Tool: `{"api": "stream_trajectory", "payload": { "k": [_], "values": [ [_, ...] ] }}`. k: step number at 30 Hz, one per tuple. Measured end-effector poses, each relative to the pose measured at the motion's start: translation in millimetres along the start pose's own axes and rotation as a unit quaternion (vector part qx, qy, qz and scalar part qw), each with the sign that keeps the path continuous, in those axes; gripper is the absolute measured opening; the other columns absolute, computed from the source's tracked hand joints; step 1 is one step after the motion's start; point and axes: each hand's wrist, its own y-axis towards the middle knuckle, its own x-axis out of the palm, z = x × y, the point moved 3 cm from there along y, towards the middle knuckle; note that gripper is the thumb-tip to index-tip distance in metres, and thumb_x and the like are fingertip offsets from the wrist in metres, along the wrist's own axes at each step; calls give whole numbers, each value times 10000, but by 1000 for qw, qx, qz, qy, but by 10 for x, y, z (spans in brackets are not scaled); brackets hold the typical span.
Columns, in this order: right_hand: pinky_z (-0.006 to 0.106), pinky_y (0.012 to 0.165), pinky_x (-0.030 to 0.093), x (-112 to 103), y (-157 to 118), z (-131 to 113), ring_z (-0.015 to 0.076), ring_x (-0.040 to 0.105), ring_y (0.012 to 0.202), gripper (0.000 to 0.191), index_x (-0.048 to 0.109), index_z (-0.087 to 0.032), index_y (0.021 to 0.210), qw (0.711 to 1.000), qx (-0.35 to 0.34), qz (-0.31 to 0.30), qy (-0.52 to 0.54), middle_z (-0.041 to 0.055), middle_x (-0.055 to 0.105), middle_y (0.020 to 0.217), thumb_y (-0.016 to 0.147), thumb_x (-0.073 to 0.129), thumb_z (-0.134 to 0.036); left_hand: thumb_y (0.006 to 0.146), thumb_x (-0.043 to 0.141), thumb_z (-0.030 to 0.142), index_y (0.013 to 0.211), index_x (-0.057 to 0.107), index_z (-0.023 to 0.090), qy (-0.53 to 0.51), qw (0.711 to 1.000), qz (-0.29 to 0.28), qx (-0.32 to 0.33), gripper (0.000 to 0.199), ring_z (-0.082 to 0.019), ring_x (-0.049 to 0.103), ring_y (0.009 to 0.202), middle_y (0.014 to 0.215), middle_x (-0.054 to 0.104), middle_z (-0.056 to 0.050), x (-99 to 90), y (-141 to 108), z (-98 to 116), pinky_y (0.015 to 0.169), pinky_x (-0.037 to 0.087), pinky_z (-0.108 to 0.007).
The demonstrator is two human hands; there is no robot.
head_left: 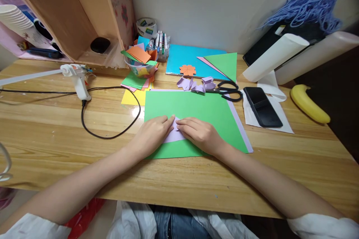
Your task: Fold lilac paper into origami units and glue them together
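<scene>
A small light purple paper [174, 137] lies on a large green sheet [224, 119], partly hidden under both hands. My left hand [154, 134] presses on its left side, fingertips near the paper's upper point. From the right, my right hand [199, 132] holds the paper's other side, with fingers together and fingertips close to the left ones. Just beyond the green sheet lie folded purple paper pieces [183, 83] beside black-handled scissors [230, 91]. An orange paper flower [187, 70] rests on a blue sheet or pad [179, 54].
A tub of paper scraps [141, 69] stands at the back, near marker pens [161, 43]. On the left are a white glue gun [80, 82] and its looping black cable [97, 134]. A phone [262, 106], a banana [310, 104] and a white roll [276, 58] are on the right.
</scene>
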Motion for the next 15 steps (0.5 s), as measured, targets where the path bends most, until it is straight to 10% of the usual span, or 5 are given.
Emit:
{"api": "stream_trajectory", "payload": {
  "k": [15],
  "values": [
    [306,708,506,-47,62,15,187,589,866,158,625,-149,860,999,-17,-38,-5,70,661,970,860,468,-168,931,301,327,1233,429,110,18,1000,-22,-10,393,-185,567,752,845,585,-73,-40,12,46,587,373,-262]
  ]
}}
